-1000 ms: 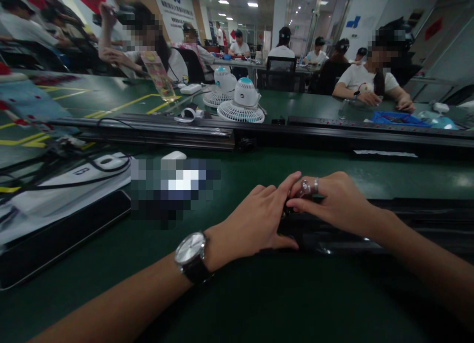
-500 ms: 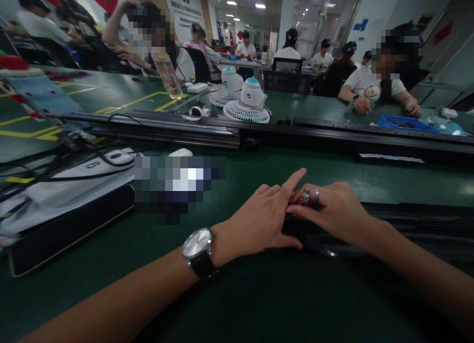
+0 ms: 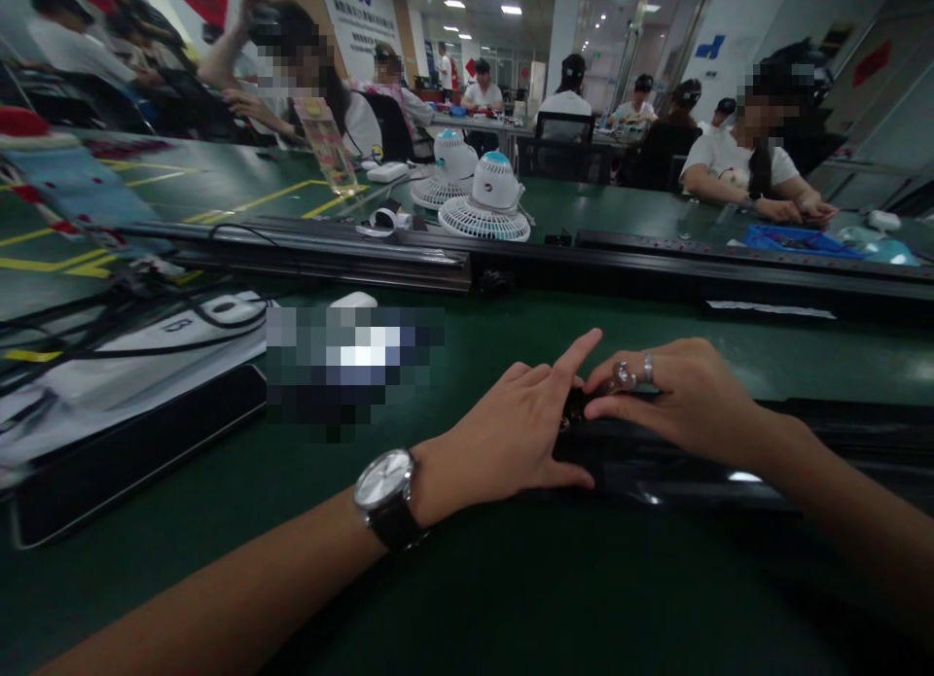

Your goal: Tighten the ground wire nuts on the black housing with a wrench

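My left hand [image 3: 511,428], with a watch [image 3: 385,480] on its wrist, grips the left end of a long black rail [image 3: 657,462]. Its index finger points away from me, and its thumb lies along the near side. At that end a small dark piece with brassy glints [image 3: 573,410] shows between my hands. Two rings are on my right hand [image 3: 675,389], whose thumb and fingertips are pinched together close to that piece. Whatever those fingertips hold is too small or hidden to name.
Black rails [image 3: 657,267] lie across the green table, with two white fans [image 3: 485,209] behind them. On the left are a dark flat device [image 3: 138,452], cables and a white case [image 3: 182,345]. A blue tray [image 3: 792,240] stands before a person opposite [image 3: 736,170].
My right hand has shifted a little to the right, away from my left hand, uncovering the small dark piece. My left hand stays put. The person opposite has brought their hands together.
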A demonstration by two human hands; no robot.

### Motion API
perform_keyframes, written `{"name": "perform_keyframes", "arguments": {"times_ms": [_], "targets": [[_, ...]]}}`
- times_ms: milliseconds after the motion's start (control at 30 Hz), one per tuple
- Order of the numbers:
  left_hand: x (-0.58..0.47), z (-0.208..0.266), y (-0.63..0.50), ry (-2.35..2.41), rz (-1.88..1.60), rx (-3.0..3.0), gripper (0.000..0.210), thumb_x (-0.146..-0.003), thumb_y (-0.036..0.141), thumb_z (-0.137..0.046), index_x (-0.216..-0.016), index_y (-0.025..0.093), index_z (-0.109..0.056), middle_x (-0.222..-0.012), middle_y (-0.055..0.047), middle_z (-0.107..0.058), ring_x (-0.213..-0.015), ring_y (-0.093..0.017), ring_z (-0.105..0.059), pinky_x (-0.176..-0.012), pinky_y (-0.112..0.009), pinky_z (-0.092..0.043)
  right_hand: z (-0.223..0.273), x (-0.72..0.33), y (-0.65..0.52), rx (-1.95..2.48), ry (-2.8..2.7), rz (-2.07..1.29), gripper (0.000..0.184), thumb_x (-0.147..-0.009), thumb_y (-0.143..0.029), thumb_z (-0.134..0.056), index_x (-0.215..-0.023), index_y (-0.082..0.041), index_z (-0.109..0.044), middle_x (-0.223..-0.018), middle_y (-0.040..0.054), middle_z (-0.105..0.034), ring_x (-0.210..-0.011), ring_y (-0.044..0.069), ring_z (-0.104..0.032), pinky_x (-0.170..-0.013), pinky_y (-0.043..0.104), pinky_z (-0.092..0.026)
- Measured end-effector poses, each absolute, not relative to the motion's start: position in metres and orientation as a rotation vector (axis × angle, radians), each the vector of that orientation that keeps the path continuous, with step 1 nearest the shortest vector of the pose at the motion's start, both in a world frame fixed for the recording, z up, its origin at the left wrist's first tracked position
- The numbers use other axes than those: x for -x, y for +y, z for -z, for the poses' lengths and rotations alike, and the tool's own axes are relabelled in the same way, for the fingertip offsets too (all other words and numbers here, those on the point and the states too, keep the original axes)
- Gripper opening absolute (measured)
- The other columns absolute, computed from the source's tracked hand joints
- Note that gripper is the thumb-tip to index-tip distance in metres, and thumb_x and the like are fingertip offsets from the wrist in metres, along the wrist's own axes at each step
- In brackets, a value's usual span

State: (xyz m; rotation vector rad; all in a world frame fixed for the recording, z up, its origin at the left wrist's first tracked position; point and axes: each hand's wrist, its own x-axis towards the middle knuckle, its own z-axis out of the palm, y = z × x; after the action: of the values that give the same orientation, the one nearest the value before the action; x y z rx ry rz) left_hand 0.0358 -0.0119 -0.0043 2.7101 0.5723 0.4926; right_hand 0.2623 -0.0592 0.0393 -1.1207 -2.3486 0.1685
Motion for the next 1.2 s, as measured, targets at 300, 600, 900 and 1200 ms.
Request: {"name": "perform_keyframes", "arguments": {"times_ms": [300,600,900,1200], "targets": [[-0.037,0.003,-0.012,0.549,-0.531,-2.679,0.142,-0.070,0.050,-0.091,-0.163,0.022,0.014,-0.150,-0.020,-0.053,-0.125,-0.035,-0.060,-0.105,-0.051,-0.044,-0.028,-0.255,-0.057,1.159,-2.307,-0.115,0.014,-0.094,-0.032,-0.073,-0.087,-0.020,-0.076,-0.080,0.0012,-0.081,-0.066,0.016,-0.075,-0.061,0.024,-0.049],[-0.036,0.005,-0.012,0.557,-0.550,-2.716,0.144,-0.069,0.053,-0.091,-0.163,0.021,0.013,-0.155,-0.022,-0.046,-0.122,-0.035,-0.062,-0.103,-0.050,-0.046,-0.038,-0.263,-0.057,1.017,-2.467,-0.249,0.014,-0.099,-0.018,-0.061,-0.098,-0.021,-0.075,-0.097,0.0033,-0.080,-0.087,0.017,-0.076,-0.078,0.028,-0.055],[-0.036,0.003,-0.012,0.551,-0.509,-2.710,0.142,-0.071,0.048,-0.091,-0.162,0.022,0.015,-0.157,-0.020,-0.045,-0.124,-0.033,-0.060,-0.104,-0.048,-0.045,-0.047,-0.270,-0.058,1.117,-2.416,-0.187,0.008,-0.096,-0.026,-0.068,-0.097,-0.023,-0.075,-0.090,0.0006,-0.080,-0.075,0.016,-0.075,-0.069,0.027,-0.052],[-0.038,0.000,-0.012,0.539,-0.496,-2.705,0.137,-0.074,0.049,-0.087,-0.163,0.021,0.013,-0.159,-0.021,-0.041,-0.125,-0.034,-0.060,-0.103,-0.049,-0.044,-0.034,-0.257,-0.058,1.211,-2.293,-0.180,0.011,-0.096,-0.028,-0.069,-0.091,-0.021,-0.075,-0.082,0.0002,-0.081,-0.066,0.015,-0.074,-0.061,0.024,-0.048]]}}
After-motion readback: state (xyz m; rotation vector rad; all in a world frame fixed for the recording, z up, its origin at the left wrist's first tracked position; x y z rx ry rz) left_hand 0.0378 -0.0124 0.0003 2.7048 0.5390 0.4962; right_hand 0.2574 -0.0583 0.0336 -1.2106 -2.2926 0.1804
